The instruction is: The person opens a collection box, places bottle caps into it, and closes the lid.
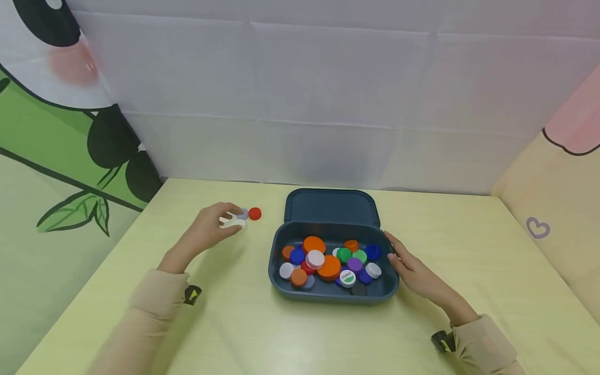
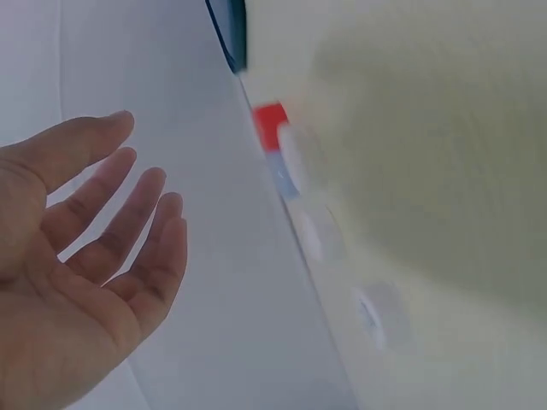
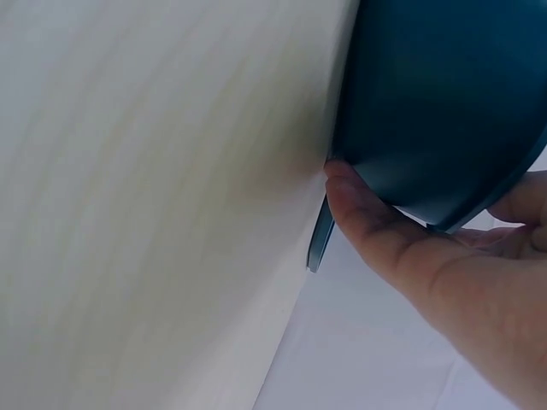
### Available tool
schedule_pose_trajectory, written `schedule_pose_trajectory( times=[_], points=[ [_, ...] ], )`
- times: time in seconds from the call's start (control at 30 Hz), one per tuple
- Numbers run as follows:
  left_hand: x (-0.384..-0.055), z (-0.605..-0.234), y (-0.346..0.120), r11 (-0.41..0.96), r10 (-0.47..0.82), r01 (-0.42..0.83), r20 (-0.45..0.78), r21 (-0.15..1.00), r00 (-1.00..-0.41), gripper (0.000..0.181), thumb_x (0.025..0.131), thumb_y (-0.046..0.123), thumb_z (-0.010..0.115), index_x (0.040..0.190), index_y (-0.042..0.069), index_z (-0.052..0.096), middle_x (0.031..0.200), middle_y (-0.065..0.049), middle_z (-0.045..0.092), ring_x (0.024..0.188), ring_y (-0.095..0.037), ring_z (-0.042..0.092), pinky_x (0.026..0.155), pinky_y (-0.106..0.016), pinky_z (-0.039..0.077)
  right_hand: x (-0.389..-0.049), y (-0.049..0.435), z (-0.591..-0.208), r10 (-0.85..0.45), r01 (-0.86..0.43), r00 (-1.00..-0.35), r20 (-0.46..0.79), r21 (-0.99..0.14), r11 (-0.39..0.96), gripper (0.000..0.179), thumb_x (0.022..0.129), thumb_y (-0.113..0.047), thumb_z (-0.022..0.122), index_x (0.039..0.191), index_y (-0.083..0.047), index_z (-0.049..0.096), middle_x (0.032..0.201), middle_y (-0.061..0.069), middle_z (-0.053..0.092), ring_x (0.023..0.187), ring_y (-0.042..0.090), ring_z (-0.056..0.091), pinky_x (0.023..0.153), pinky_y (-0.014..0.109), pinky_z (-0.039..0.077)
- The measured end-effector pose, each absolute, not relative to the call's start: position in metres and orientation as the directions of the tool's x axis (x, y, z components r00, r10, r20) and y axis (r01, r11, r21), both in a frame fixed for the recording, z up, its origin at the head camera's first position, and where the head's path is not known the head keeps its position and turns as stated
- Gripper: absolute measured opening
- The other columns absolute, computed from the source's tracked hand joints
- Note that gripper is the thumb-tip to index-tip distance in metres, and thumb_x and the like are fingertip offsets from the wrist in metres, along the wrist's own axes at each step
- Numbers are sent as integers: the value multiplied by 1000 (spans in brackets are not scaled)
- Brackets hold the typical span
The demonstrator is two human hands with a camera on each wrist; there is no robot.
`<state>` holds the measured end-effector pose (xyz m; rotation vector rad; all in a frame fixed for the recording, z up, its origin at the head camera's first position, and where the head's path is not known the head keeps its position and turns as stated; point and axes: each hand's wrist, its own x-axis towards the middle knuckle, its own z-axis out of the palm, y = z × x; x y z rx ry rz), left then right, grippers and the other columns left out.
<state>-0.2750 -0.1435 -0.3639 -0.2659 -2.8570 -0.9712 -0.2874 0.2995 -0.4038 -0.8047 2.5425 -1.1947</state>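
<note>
My left hand (image 1: 209, 227) hovers at the left over white bottle caps (image 1: 240, 223), its fingers loosely bent. In the left wrist view that hand (image 2: 111, 243) has nothing between thumb and fingers, and several caps, one of them a white cap (image 2: 382, 314), lie on the table apart from it. Just beyond the fingertips are a lavender cap (image 1: 242, 214) and a red cap (image 1: 254, 213). My right hand (image 1: 419, 274) grips the right side of a dark blue box (image 1: 323, 297), thumb at the rim and fingers along the outer wall (image 3: 427, 102).
The box's lid (image 1: 330, 205) is folded back towards the wall. Inside the box lie many mixed caps, including an orange cap (image 1: 329, 267), a green cap (image 1: 344, 254) and a purple cap (image 1: 354, 265). A pale cloth wall (image 1: 328, 104) rises behind the table (image 1: 234, 323).
</note>
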Motion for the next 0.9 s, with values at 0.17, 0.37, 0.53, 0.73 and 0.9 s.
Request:
schedule_pose_trajectory(
  times=[0.17, 0.37, 0.53, 0.73, 0.9],
  points=[
    [-271, -372, -173, 819, 41, 110, 132, 564, -990, 31, 83, 8, 62, 111, -3, 57, 115, -23, 58, 104, -42, 55, 86, -51, 47, -288, 299, -403, -561, -391, -827, 42, -760, 519, 52, 100, -18, 31, 145, -2, 11, 148, 28, 15, 133, 49, 18, 104, 62, 19],
    [-268, -385, -197, 839, -22, 34, 96, 543, -995, 33, 83, 9, 62, 112, -4, 56, 116, -25, 56, 104, -45, 54, 86, -50, 47, -288, 299, -403, -565, -386, -825, 34, -763, 519, 52, 100, -19, 30, 146, -2, 10, 148, 28, 15, 133, 49, 17, 104, 63, 19],
    [-268, -392, -207, 830, -47, -7, 58, 558, -997, 35, 83, 11, 62, 113, -5, 55, 117, -26, 55, 105, -46, 53, 84, -49, 48, -288, 299, -403, -564, -386, -825, 33, -763, 519, 52, 100, -18, 31, 145, -1, 11, 148, 28, 14, 134, 48, 16, 104, 63, 19],
    [-269, -401, -215, 800, -74, -70, -18, 596, -997, 37, 83, 13, 62, 114, -5, 53, 119, -27, 54, 109, -45, 51, 83, -48, 49, -289, 299, -404, -568, -389, -822, 35, -764, 515, 52, 100, -19, 30, 146, -2, 10, 149, 27, 14, 134, 48, 16, 104, 63, 18],
    [-269, -404, -217, 791, -71, -80, -39, 607, -997, 38, 81, 11, 63, 114, -6, 54, 119, -27, 54, 108, -45, 52, 82, -46, 50, -289, 299, -404, -565, -384, -824, 32, -765, 517, 52, 100, -18, 31, 146, -3, 11, 149, 27, 14, 134, 48, 16, 105, 63, 18]
  ],
)
